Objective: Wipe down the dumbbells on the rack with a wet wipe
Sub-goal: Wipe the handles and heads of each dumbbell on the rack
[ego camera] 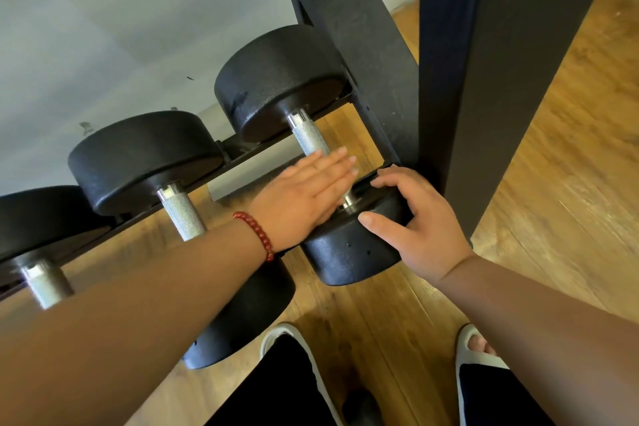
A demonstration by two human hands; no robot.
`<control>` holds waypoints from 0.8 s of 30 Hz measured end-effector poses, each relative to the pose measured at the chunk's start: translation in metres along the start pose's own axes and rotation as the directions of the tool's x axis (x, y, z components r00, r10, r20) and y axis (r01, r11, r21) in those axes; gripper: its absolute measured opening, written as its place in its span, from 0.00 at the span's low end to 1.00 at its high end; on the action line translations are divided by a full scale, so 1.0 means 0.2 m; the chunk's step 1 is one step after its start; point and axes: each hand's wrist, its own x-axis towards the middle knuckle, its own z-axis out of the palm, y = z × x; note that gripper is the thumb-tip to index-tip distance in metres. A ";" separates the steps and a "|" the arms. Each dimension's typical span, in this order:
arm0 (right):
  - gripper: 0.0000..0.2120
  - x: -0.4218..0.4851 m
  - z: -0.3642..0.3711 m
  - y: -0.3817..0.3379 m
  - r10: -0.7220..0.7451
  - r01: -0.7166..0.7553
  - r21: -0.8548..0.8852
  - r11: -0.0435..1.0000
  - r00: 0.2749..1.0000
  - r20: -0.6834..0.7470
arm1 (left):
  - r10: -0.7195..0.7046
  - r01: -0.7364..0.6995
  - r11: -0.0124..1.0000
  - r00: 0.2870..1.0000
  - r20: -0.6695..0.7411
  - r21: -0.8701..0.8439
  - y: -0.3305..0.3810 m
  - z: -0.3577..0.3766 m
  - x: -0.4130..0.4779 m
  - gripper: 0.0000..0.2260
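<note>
Beneath both hands, three dumbbells [280, 79] are recorded on the black textured rack [363, 45]: round, matte, pebbled heads and knurled silver handles. The left hand [304, 197] is laid flat, fingers straight, across the end dumbbell's [345, 252] handle. Its near head is gripped by the curled right hand [422, 228]. Leftward, the middle dumbbell [145, 159] and outer dumbbell [34, 218] are untouched.

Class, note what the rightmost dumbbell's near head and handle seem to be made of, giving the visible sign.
Near head: black, matte, faintly pebbled skin; perhaps rubber or coated iron. Handle: bright silver metal, likely chromed steel; cross-hatched knurling, polished collars.
</note>
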 end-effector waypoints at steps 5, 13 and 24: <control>0.22 0.00 0.00 0.00 0.014 -0.014 0.021 1.000 1.000 0.012 | -0.133 0.129 0.990 0.989 -0.064 -0.064 -0.01 0.00 -0.03 0.20; 0.23 0.00 -0.01 0.00 0.005 -0.004 -0.031 0.999 1.000 0.007 | -0.929 0.670 0.019 0.286 0.235 -0.742 0.15 -0.15 -0.02 0.13; 0.22 0.00 0.00 -0.01 -0.017 0.016 -0.049 0.999 1.000 -0.015 | -0.835 0.567 -0.285 0.250 0.490 -0.773 0.09 -0.05 0.22 0.28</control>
